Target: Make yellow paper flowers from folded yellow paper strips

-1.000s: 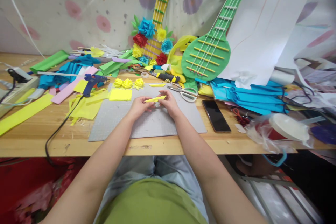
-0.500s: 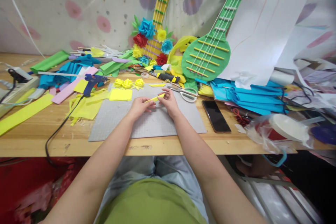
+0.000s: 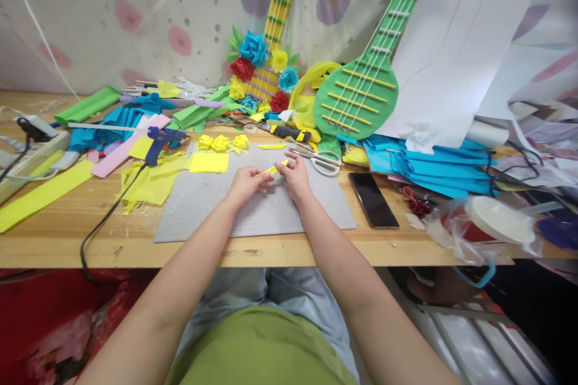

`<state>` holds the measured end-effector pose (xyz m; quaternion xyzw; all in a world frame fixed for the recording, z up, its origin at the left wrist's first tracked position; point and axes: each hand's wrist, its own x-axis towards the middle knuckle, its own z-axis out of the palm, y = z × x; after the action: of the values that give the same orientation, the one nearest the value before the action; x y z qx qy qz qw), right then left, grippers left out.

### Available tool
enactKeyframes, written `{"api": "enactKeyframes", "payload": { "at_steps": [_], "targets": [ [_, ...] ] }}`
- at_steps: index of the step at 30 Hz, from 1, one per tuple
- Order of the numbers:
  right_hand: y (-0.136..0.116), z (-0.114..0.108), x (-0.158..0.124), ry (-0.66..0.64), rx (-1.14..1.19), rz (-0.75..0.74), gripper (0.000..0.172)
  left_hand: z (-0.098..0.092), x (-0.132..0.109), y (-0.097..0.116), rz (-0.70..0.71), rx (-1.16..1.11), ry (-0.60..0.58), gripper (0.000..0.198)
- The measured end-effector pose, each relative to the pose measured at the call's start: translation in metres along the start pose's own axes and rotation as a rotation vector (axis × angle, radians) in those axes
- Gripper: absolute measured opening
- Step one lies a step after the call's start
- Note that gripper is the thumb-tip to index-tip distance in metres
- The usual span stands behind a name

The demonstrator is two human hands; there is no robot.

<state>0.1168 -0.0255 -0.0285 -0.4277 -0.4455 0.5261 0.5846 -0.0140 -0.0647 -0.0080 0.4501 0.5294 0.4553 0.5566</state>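
Observation:
Over a grey cutting mat (image 3: 194, 216), my left hand (image 3: 248, 184) and my right hand (image 3: 295, 177) pinch the two ends of a narrow folded strip of yellow paper (image 3: 272, 169). The fingers partly cover it. Just beyond the hands, another thin yellow paper strip (image 3: 271, 147) lies on the mat. To the left sit a yellow paper rectangle (image 3: 209, 163) and several small yellow paper flowers (image 3: 220, 143). White-handled scissors (image 3: 326, 162) rest right of my right hand.
A phone (image 3: 373, 200) lies right of the mat. A blue glue gun (image 3: 158, 143) with a black cord stands at left among coloured paper. Green (image 3: 356, 99) and yellow (image 3: 280, 0) paper instruments lean at the back. A plastic-wrapped cup (image 3: 497, 222) stands near the right edge.
Both hands still hold the yellow strip, which now shows as a thinner line. The whole view has shifted very slightly.

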Motion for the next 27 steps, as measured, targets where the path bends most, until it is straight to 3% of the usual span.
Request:
{"api": "enactKeyframes", "payload": {
  "at_steps": [5, 11, 17, 27],
  "targets": [
    [0.001, -0.005, 0.006, 0.104, 0.058, -0.062, 0.039, 0.000, -0.001, 0.000, -0.007, 0.019, -0.007, 0.024],
    [-0.003, -0.005, 0.004, 0.099, 0.069, -0.042, 0.034, 0.000, -0.001, 0.000, -0.010, -0.001, 0.011, 0.020],
    [-0.004, -0.001, -0.001, -0.034, 0.002, 0.033, 0.052, 0.000, -0.002, 0.000, 0.009, -0.026, 0.016, 0.024],
    [-0.007, 0.002, -0.006, -0.109, -0.055, -0.045, 0.043, 0.000, -0.006, 0.009, 0.040, -0.021, -0.053, 0.036]
  ]
}}
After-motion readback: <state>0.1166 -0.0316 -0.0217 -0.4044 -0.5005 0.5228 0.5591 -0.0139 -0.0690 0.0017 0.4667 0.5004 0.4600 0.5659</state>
